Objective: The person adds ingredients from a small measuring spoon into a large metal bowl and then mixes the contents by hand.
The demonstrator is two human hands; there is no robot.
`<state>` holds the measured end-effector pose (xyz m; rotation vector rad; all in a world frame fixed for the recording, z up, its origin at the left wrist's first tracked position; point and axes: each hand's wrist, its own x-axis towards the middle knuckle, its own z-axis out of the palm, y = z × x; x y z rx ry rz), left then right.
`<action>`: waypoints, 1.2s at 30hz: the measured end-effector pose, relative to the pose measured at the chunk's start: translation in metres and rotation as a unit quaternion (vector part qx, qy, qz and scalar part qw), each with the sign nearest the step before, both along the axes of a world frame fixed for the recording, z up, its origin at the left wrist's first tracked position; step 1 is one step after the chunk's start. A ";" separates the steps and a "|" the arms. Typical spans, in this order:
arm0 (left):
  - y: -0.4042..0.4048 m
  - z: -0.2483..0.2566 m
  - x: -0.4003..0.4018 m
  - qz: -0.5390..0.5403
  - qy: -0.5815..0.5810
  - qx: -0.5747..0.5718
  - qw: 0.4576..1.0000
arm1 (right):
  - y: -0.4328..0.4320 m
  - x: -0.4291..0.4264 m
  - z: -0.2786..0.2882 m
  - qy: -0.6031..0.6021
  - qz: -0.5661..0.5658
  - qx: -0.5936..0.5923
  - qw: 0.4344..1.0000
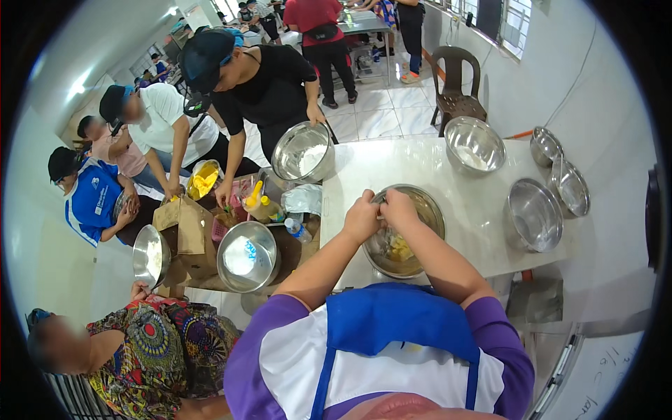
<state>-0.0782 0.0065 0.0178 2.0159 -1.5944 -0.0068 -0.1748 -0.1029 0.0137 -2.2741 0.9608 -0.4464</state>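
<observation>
A large steel mixing bowl point(433, 210) stands on the pale table before me, with a yellow, lumpy mass point(400, 249) and some pale stuff in it. Over its far left part, my left hand point(363, 218) and my right hand point(399, 209) meet, fingertips pinched together. Something small seems to be between the fingers, but the fingers hide it and I cannot tell what it is. Neither hand touches the yellow mass.
On my table stand a steel bowl with white powder point(474, 145), a big steel bowl point(534, 215) and smaller bowls point(570, 188). Left are a steel bowl point(249, 256), a cardboard box point(195, 231) and a plastic bottle point(297, 230). A co-worker in black tilts a bowl point(303, 152) at the table's corner.
</observation>
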 end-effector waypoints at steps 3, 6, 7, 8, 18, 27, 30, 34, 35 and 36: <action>-0.001 -0.013 0.004 0.041 -0.006 -0.006 0.999 | 0.013 0.006 0.018 0.042 -0.012 0.008 0.999; -0.007 -0.018 0.001 0.029 0.007 -0.021 0.999 | 0.006 0.002 0.008 0.020 -0.034 0.009 0.999; -0.010 -0.017 0.000 0.029 0.010 -0.021 0.999 | 0.004 0.001 0.005 -0.004 -0.046 -0.003 0.999; -0.011 -0.018 -0.004 0.030 0.009 -0.023 0.999 | 0.002 0.000 0.002 0.000 -0.048 0.004 0.999; -0.023 -0.022 -0.003 0.045 -0.007 -0.007 0.999 | -0.008 0.004 0.030 0.023 -0.065 0.066 0.995; -0.007 -0.026 0.010 0.061 0.075 0.001 0.995 | -0.036 -0.074 -0.025 -0.094 -0.055 0.013 0.994; -0.008 -0.028 0.011 0.045 0.073 0.000 0.996 | -0.034 -0.106 -0.047 0.003 0.008 -0.069 0.998; -0.008 -0.028 0.012 0.001 0.063 -0.014 0.998 | -0.031 -0.121 -0.055 0.208 0.086 -0.097 0.969; -0.008 -0.028 0.011 -0.010 0.059 -0.017 0.998 | -0.030 -0.122 -0.054 0.271 0.111 -0.105 0.950; -0.009 -0.026 0.010 -0.016 0.051 -0.012 0.998 | -0.031 -0.120 -0.051 0.257 0.100 -0.119 0.954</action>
